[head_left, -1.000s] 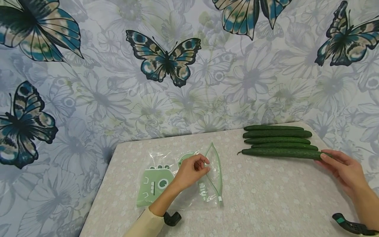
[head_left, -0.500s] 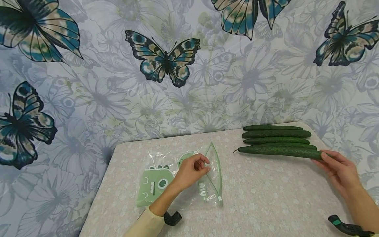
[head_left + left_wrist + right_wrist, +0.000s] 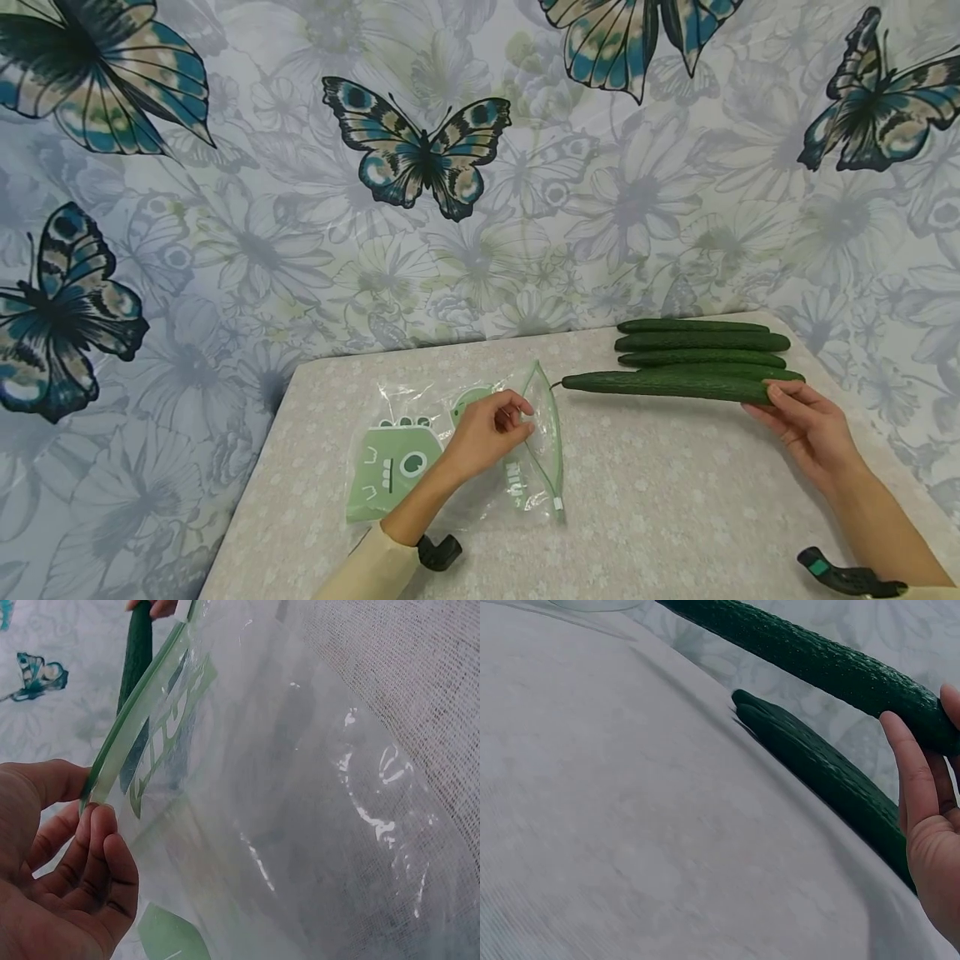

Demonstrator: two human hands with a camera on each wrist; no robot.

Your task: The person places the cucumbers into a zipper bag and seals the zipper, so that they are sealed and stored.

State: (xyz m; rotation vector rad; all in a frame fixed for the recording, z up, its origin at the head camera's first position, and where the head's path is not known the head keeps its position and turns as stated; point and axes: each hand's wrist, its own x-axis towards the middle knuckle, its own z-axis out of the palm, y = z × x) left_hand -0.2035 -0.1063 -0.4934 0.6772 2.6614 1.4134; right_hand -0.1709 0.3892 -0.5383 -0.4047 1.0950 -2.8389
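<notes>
My left hand (image 3: 480, 437) pinches the green-edged mouth of a clear plastic zip bag (image 3: 540, 508), which stands open; the left wrist view shows thumb and fingers on the green zip strip (image 3: 124, 720). Green cartoon prints cover part of the bag. In my right hand (image 3: 813, 429) is the thick end of a long cucumber (image 3: 660, 385), gripped between thumb and fingers. Its thin stem end points left and reaches the bag's mouth in the head view. From the right wrist, this cucumber (image 3: 817, 660) appears raised over the others.
Several more cucumbers (image 3: 701, 342) lie side by side at the back right of the table (image 3: 637, 500), which has a pale patterned cloth. Behind it hangs a butterfly-print backdrop (image 3: 525, 250). A white slider (image 3: 557, 503) sits at the near end of the bag's zip.
My right hand has drawn the front cucumber leftward from the row, and its stem end has come up to the bag's mouth. The left hand and bag have stayed put.
</notes>
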